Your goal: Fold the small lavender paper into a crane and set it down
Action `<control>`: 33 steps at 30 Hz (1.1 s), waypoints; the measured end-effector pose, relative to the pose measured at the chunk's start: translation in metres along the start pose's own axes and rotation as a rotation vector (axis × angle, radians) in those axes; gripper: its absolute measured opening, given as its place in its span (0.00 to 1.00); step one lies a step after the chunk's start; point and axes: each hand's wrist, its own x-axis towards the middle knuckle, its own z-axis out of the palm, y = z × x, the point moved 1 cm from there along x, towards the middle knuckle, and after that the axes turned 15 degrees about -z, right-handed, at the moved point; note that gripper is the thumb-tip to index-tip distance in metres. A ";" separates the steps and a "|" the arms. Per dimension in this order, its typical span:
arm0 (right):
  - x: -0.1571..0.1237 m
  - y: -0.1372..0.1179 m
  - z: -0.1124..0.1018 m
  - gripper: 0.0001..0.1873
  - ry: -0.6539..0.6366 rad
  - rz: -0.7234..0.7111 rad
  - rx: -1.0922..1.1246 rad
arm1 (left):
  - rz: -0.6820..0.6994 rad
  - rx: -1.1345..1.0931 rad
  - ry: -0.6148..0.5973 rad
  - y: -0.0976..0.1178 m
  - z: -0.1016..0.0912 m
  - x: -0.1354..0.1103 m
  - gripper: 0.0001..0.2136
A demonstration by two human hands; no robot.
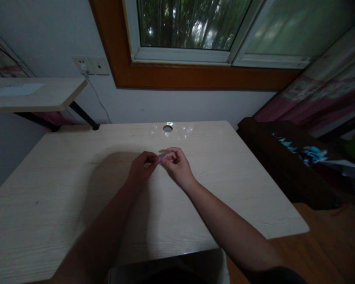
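My left hand [142,166] and my right hand [178,165] meet fingertip to fingertip over the middle of the pale wood-grain desk [219,157]. Between them is a small, thin, light purple-and-white item [163,158], too small and dim to name. Thumb and forefinger of the left hand pinch its left end. The right hand's thumb and fingers close on its right part, with the other fingers curled. Much of the item is covered by the fingertips.
A round cable hole [167,128] sits near the desk's back edge. At the left stands a raised shelf [29,103] on black legs, with a paper on top. Right of the desk is a dark bench [284,165] bearing bluish items. A window [192,27] is ahead.
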 end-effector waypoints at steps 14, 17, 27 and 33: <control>0.002 -0.005 0.004 0.20 0.028 -0.031 0.006 | -0.038 0.027 0.065 0.004 0.000 -0.002 0.11; 0.001 -0.005 0.004 0.20 0.026 -0.073 -0.007 | -0.043 0.011 0.058 0.003 0.000 -0.002 0.12; -0.003 -0.010 0.008 0.19 0.034 -0.155 -0.053 | -0.026 -0.003 0.074 0.003 0.001 -0.002 0.13; -0.003 -0.014 0.006 0.18 0.058 -0.215 -0.093 | 0.171 0.114 0.026 0.016 -0.006 0.000 0.06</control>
